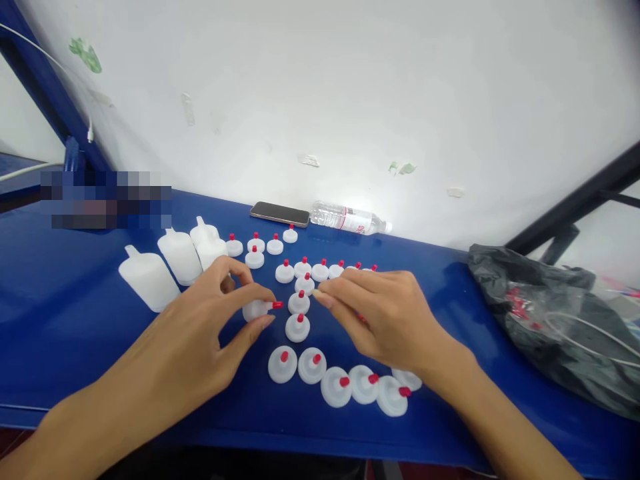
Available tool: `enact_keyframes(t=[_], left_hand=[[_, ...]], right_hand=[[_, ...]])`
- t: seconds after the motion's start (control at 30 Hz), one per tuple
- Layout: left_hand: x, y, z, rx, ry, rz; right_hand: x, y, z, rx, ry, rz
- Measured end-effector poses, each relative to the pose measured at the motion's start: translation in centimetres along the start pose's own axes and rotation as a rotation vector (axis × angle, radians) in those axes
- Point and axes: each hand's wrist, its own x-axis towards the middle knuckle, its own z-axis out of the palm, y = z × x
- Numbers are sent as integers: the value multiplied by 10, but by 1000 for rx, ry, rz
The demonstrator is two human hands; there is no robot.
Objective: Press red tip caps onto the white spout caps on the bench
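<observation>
My left hand (pixel 220 320) pinches a white nozzle cap (pixel 256 309) between thumb and fingers, its red tip (pixel 278 305) pointing right. Across from it, my right hand (pixel 383 310) has thumb and fingers pressed together above the table; whatever they may hold is hidden. A bit of red shows below its fingers, and I cannot tell what it belongs to. Between and around the hands stand several white caps with red tips (pixel 299 329). Closer to me lies a row of larger-looking ones (pixel 337 388), partly covered by my right wrist.
Several white bottles (pixel 150 280) with narrow spouts stand at left. Along the wall lie a phone (pixel 280 213) and a clear plastic bottle (pixel 345 218). A black plastic bag (pixel 545 353) with small red pieces (pixel 523 307) sits at right on the blue table (pixel 215 417).
</observation>
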Motion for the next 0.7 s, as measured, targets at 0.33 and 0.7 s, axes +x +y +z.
enact_keyframes(t=[0.33,0.7], left_hand=[[3,-7,-9,86,-29,-132],[0,-2,-16,222,-167,-145]], right_hand=[[-5,12,5,0,-72,15],[-5,9,7,22,-82,-6]])
